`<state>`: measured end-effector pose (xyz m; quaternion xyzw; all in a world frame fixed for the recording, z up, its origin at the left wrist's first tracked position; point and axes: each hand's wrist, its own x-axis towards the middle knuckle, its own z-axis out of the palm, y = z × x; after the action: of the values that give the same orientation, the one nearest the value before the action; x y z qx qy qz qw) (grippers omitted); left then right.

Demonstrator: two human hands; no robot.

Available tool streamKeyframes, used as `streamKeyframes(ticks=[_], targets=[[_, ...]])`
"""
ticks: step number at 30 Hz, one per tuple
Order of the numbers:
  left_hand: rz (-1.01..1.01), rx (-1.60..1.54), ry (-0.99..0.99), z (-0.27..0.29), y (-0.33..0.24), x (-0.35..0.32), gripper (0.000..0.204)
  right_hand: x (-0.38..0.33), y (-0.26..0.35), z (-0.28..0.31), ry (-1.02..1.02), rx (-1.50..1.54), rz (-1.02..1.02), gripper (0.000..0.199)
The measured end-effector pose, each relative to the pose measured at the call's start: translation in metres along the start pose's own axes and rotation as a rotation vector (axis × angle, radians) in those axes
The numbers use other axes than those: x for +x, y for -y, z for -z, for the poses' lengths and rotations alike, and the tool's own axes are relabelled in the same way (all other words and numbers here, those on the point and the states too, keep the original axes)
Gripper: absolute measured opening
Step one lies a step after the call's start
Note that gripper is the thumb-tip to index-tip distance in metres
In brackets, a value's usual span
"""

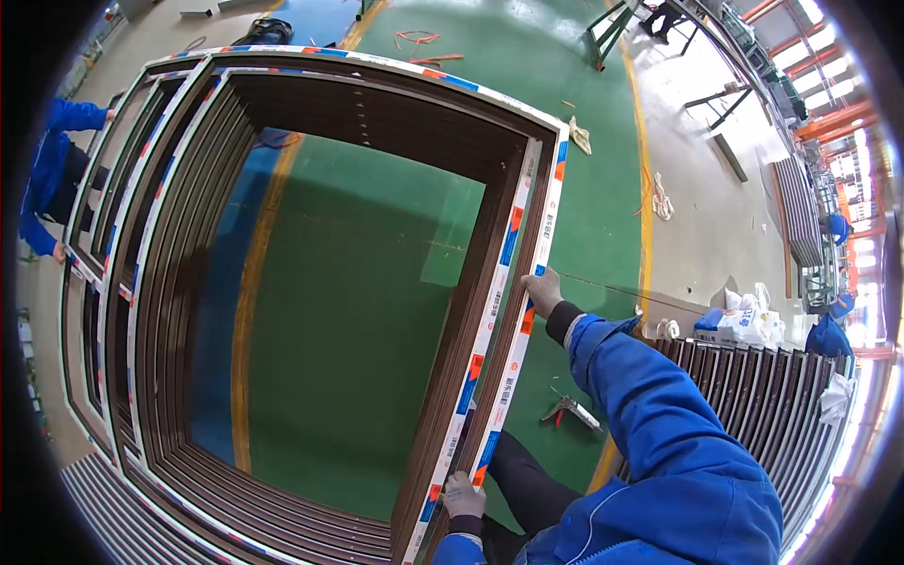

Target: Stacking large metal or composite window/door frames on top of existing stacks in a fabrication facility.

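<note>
A large window frame [500,414] in dark brown, with white protective film marked in blue and orange, lies atop a stack of similar frames [174,264]. My right hand [541,290], in a grey glove, is closed on the near right bar of this top frame. Lower along that bar my left hand [464,495], also gloved, grips the edge with its fingers partly hidden behind the bar. At the far left a co-worker [58,179] in blue has both hands on the frame's opposite side.
A caulking gun [573,411] lies on the green floor by my right arm. More brown frames [753,395] stand in a row at the right, with white bags [749,320] on them. Rags [663,198] and a red cord [419,42] lie on the floor.
</note>
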<state>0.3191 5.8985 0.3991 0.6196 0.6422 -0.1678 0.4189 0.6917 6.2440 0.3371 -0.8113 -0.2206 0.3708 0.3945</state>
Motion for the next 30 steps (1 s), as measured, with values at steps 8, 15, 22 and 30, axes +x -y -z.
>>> streamKeyframes(ticks=[8,15,22,30], targets=[[-0.052,-0.071,-0.064,-0.018,-0.007,0.029,0.044,0.054,-0.04,0.01,-0.045,-0.409,0.177,0.013],[0.011,-0.085,-0.089,-0.005,-0.015,0.039,0.038,0.038,0.0,0.005,0.174,0.17,0.039,0.033],[0.052,-0.122,-0.048,0.004,-0.015,0.029,0.039,0.048,-0.014,-0.009,0.171,0.183,0.043,0.038],[-0.024,-0.087,-0.198,0.004,-0.011,0.021,0.026,0.041,-0.004,-0.001,0.198,0.167,0.054,0.039]])
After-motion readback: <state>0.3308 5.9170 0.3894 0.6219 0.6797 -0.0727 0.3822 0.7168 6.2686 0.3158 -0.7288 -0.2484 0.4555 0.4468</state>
